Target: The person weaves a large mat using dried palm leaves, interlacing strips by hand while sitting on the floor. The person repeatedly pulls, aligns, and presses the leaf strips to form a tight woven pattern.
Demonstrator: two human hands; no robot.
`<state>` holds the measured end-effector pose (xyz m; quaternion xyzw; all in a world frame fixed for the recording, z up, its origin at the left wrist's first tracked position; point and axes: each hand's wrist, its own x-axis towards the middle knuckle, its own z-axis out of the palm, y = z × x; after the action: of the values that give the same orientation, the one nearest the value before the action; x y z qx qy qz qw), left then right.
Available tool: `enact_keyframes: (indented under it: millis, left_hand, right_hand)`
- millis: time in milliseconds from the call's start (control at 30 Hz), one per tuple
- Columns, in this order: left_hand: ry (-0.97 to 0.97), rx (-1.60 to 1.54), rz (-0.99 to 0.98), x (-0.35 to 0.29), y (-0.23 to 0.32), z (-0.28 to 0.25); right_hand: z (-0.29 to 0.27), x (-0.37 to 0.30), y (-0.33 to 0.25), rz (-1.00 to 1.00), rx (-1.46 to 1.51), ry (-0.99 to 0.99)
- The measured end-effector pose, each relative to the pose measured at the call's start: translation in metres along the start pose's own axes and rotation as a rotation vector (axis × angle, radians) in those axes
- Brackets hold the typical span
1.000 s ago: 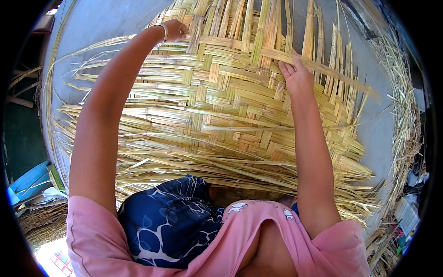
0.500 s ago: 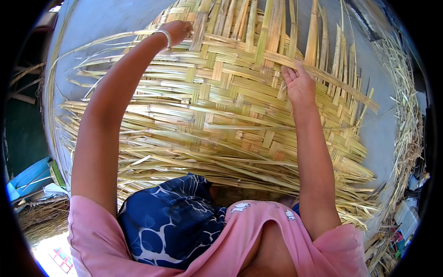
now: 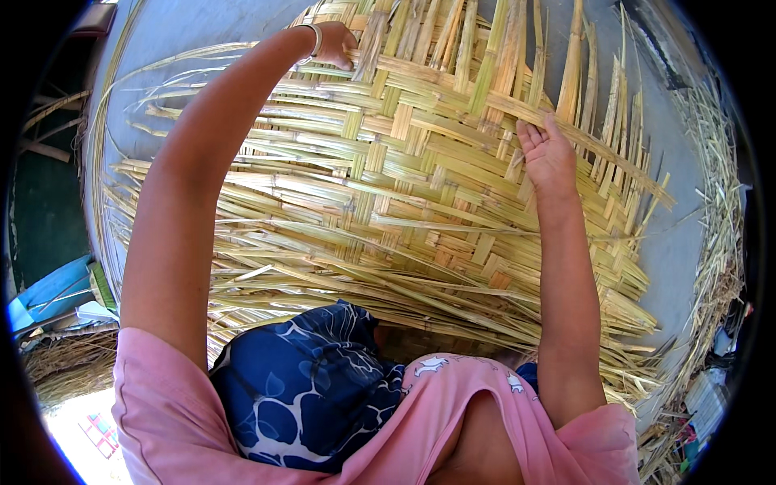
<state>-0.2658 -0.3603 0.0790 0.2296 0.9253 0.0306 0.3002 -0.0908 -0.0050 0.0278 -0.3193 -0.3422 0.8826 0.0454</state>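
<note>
A half-woven mat of pale green and yellow split-bamboo strips [image 3: 388, 170] is spread out before me. At its far left part, my left hand [image 3: 333, 47] is closed at the end of a long crosswise bamboo strip [image 3: 453, 83], with a bracelet on the wrist. My right hand [image 3: 551, 162] is palm up farther right, its fingers apart and loosely bent. Its fingertips touch the near edge of the same strip, whose free end slants out to the right. Lengthwise strips [image 3: 477, 56] stick up beyond the crosswise strip, some passing over it and some under.
Loose strip ends [image 3: 162, 113] fan out left over the grey floor [image 3: 182, 36]. A heap of straw-like scraps [image 3: 715, 202] runs along the right side. Blue cloth [image 3: 299, 388] covers my lap near the mat's close edge. A blue object [image 3: 52, 295] lies at the left.
The view has shifted, so mat and hands appear slightly farther right. Both hands keep nearly the same places on the crosswise strip.
</note>
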Motion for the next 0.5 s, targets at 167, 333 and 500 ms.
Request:
enact_keyframes:
  millis: [167, 333, 500]
  left_hand:
    - [-0.064, -0.024, 0.029, 0.001, -0.003, -0.009]
    - [-0.142, 0.012, 0.014, 0.0, 0.007, -0.01]
    - [-0.19, 0.039, 0.025, 0.003, 0.012, -0.006]
  right_hand:
    - [-0.003, 0.005, -0.001, 0.011, -0.002, -0.033]
    - [0.0, 0.01, -0.002, -0.094, -0.062, -0.076]
    - [0.001, 0.004, 0.002, -0.147, -0.131, -0.053]
